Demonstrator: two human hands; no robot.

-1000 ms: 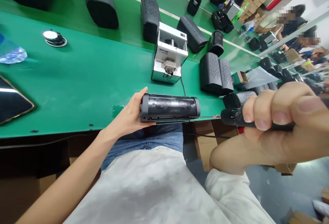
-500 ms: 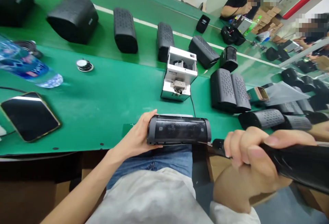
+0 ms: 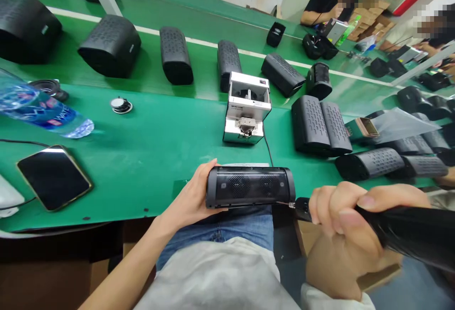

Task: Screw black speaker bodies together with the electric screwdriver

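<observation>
My left hand [image 3: 190, 201] grips the left end of a black cylindrical speaker [image 3: 250, 186], which lies sideways at the near edge of the green table [image 3: 149, 153]. Its mesh face is turned toward me. My right hand [image 3: 350, 234] is wrapped round a black electric screwdriver [image 3: 401, 234]. The thin bit touches the speaker's right end near its lower corner.
A white screw feeder box [image 3: 247, 108] stands just behind the speaker. Several black speakers lie on the table and the conveyor [image 3: 199, 18] behind. A phone [image 3: 53, 176], a water bottle [image 3: 42, 111] and a small round part [image 3: 121, 105] lie at the left. Other people sit at the far right.
The view has swung left and down, bringing the phone and bottle into sight. The screwdriver bit has closed in on the speaker's right end. My left hand keeps its hold.
</observation>
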